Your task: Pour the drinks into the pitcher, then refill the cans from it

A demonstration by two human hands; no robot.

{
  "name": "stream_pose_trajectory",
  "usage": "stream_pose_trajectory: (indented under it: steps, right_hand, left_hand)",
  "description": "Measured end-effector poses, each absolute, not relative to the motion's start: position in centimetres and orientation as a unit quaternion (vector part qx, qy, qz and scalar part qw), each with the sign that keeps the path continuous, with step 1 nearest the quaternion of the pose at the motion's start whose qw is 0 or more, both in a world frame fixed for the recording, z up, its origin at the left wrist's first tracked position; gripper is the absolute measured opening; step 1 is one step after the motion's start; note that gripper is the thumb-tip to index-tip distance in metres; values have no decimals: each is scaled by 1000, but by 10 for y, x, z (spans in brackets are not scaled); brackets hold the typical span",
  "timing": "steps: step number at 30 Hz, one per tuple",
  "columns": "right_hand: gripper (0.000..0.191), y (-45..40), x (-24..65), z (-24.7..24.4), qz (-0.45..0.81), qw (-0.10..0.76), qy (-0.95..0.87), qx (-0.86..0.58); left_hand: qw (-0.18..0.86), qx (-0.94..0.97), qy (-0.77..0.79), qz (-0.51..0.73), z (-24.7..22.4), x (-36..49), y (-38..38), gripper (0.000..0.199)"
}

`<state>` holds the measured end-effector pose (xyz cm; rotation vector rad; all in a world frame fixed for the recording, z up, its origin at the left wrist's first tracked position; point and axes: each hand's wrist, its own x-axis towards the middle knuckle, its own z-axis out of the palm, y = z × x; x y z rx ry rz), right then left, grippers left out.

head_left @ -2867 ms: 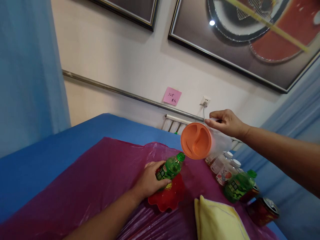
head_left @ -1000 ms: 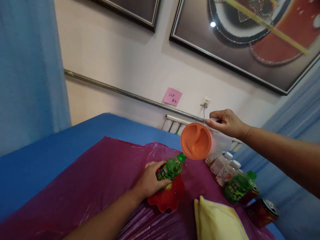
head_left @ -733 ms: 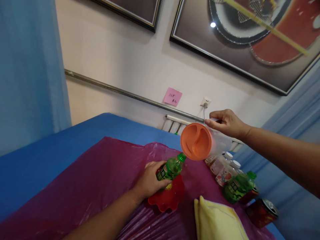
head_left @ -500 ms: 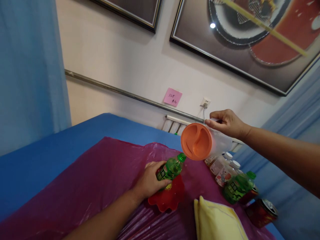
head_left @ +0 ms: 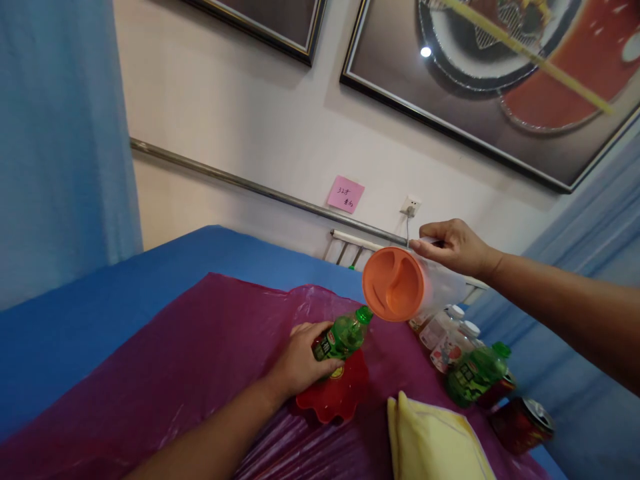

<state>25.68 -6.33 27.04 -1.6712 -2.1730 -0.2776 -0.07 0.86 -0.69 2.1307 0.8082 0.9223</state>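
My left hand (head_left: 306,360) is wrapped round a green plastic bottle (head_left: 345,337), which leans to the right over a red scalloped dish (head_left: 333,397). My right hand (head_left: 453,248) grips the handle of a translucent pitcher (head_left: 443,288) with an orange lid (head_left: 393,285). The pitcher is tipped on its side, its lid facing me and to the left, just above and right of the bottle's green neck. No stream of liquid can be made out between pitcher and bottle.
A purple plastic sheet (head_left: 200,360) covers part of the blue table (head_left: 200,257). At right stand several drinks, among them another green bottle (head_left: 473,380) and a dark red can (head_left: 523,425). A folded yellow cloth (head_left: 435,440) lies in front. A metal rail (head_left: 250,188) crosses the wall.
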Motion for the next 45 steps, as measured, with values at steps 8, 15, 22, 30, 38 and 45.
stream_pose_trajectory:
  steps: [8,15,22,30,38,45]
  right_hand:
    - [53,-63,256,271,-93,189,-772,-600]
    - [51,-62,255,271,-102,188,-773,-597]
    - [53,-62,255,273,-106,178,-775,-597]
    - [53,-62,258,273,-106,180,-776,-596]
    - [57,-65,257,276,-112,178,-773,-599]
    - [55,-65,257,275,-110,183,-772,-599]
  left_hand:
    - [334,820,301,354,-7,-1,9,67]
    - [336,818,306,352,-8,-1,8,69]
    - [336,818,306,352,-8,0,8,68]
    - [335,820,301,352,-6,0,8,68]
    - [338,818,305,351,-10,0,9,68]
    - [336,821,303,349,-5,-1,7,67]
